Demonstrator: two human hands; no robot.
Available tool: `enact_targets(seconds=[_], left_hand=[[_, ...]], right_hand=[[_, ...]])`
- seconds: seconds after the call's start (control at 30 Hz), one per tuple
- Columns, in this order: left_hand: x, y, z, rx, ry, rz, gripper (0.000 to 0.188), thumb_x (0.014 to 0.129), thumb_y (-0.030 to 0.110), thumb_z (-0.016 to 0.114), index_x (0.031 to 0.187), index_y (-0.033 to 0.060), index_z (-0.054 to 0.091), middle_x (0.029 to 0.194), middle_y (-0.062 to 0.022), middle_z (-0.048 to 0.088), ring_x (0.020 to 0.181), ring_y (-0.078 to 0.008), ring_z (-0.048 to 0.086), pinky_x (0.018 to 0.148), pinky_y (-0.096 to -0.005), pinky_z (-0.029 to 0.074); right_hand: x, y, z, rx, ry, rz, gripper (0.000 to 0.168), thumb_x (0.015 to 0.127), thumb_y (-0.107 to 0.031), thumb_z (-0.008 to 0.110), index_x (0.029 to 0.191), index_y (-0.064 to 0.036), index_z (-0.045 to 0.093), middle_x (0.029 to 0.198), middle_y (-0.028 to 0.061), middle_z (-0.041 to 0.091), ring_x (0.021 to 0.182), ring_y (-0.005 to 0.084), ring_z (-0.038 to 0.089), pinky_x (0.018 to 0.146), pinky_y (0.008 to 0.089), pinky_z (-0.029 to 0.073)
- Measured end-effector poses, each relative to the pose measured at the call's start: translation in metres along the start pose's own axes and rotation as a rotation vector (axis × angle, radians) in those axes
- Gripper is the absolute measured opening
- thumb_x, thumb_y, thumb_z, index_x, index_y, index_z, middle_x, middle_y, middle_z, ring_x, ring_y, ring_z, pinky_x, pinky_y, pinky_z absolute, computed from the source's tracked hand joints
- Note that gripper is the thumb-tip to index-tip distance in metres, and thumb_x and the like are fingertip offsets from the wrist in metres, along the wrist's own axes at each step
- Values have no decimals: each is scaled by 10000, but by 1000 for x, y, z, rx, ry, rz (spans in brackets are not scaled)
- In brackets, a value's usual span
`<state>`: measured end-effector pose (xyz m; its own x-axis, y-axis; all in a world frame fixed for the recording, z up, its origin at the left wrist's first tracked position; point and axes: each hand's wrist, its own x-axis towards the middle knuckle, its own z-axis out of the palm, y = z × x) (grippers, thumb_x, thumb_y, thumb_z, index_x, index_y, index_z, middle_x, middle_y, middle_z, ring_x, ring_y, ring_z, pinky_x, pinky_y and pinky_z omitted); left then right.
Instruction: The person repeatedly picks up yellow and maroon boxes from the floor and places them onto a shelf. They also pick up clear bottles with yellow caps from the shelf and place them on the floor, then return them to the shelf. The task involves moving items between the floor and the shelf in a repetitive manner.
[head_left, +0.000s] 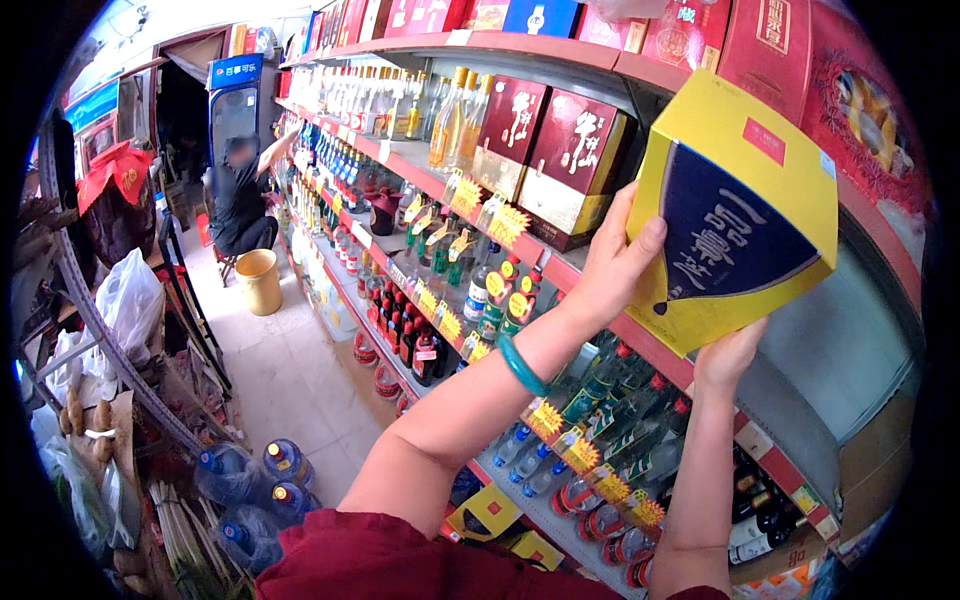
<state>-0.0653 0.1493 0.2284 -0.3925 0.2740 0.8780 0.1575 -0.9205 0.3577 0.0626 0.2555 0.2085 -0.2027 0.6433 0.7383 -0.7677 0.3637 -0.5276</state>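
Between my two hands is a yellow carton (739, 217) with a dark blue panel bearing writing, held up tilted in front of the shelves. My left hand (619, 259) grips its left side, thumb on the near face; a green bangle (523, 365) circles that wrist. At the carton's lower edge, my right hand (729, 356) supports it from below, its fingers partly hidden. Behind my left hand, maroon-and-white gift boxes (566, 169) stand on the shelf. Similar yellow cartons (486, 513) lie low down, beside my sleeve.
Shelves with red edges (555, 270) hold many glass bottles (450, 112). Big plastic water bottles (289, 459) stand on the tiled floor at left. Further along the aisle, a person (240, 199) sits reaching to a shelf, near a yellow bin (259, 283) and a drinks fridge (234, 112).
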Motion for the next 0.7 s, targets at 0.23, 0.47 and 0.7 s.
enact_targets(seconds=[0.23, 0.47, 0.7], left_hand=[[-36, 44, -15, 28, 62, -34, 561, 953, 381, 496, 1351, 16, 344, 1253, -63, 476, 1164, -134, 411, 1009, -300, 319], [-105, 94, -53, 108, 233, -302, 731, 916, 618, 272, 1337, 34, 405, 1295, -90, 500, 1202, -211, 450, 1040, -365, 311], [-191, 114, -88, 14, 540, -443, 977, 815, 782, 211, 1365, -12, 359, 1385, -112, 423, 1289, -263, 367, 1097, -394, 225]], right_hand=[[-51, -20, 34, 59, -17, 136, 550, 982, -440, 319, 1377, -58, 338, 1366, 92, 422, 1252, 227, 413, 1053, 383, 311], [-119, -9, 49, 79, -187, 287, 542, 985, -410, 320, 1394, -55, 314, 1392, 95, 391, 1273, 242, 385, 1063, 403, 292], [-190, 23, 24, 275, -279, 627, 472, 995, -376, 332, 1362, -80, 357, 1350, 73, 426, 1247, 210, 404, 1055, 376, 302]])
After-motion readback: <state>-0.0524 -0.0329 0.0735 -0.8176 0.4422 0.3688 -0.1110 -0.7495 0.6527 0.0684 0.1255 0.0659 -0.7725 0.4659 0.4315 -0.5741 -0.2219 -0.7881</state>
